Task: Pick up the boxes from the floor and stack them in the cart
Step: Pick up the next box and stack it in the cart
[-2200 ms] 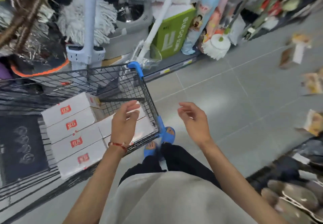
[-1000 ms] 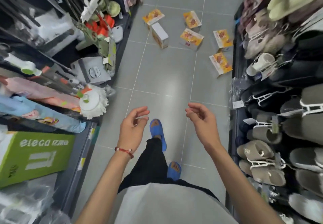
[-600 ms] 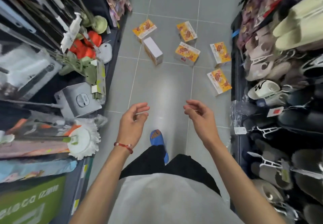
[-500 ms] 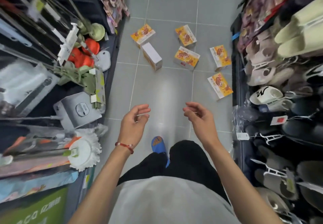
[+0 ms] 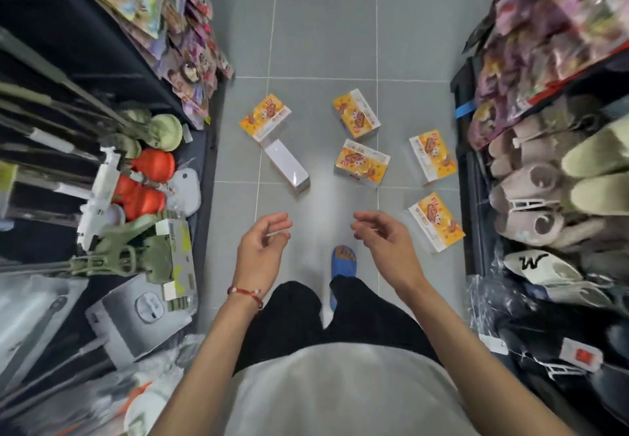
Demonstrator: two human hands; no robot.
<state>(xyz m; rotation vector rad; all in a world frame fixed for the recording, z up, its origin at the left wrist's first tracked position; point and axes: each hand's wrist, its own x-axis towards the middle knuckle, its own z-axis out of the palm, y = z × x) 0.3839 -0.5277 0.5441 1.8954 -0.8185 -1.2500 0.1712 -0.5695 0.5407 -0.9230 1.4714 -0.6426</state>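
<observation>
Several boxes with yellow-orange printed tops lie scattered on the grey tiled aisle floor ahead. One box (image 5: 265, 118) is far left, another (image 5: 356, 116) far centre, one (image 5: 362, 162) in the middle, and two sit by the right shelf (image 5: 432, 157) (image 5: 436, 221). A box lying white side up (image 5: 286, 165) is nearest my left hand. My left hand (image 5: 262, 251) and right hand (image 5: 386, 242) hang in front of me, fingers loosely curled, holding nothing. Both are short of the boxes. The cart is out of view.
Shelves close in the aisle on both sides. The left shelf (image 5: 102, 170) holds mops, brushes and cleaning tools. The right shelf (image 5: 544, 197) holds slippers and packaged goods. My blue sandal (image 5: 343, 262) steps forward on the tiles.
I have turned away from the cart and walked down the aisle; the boxes on the floor are now closer. Both hands stay empty and loosely curled.
</observation>
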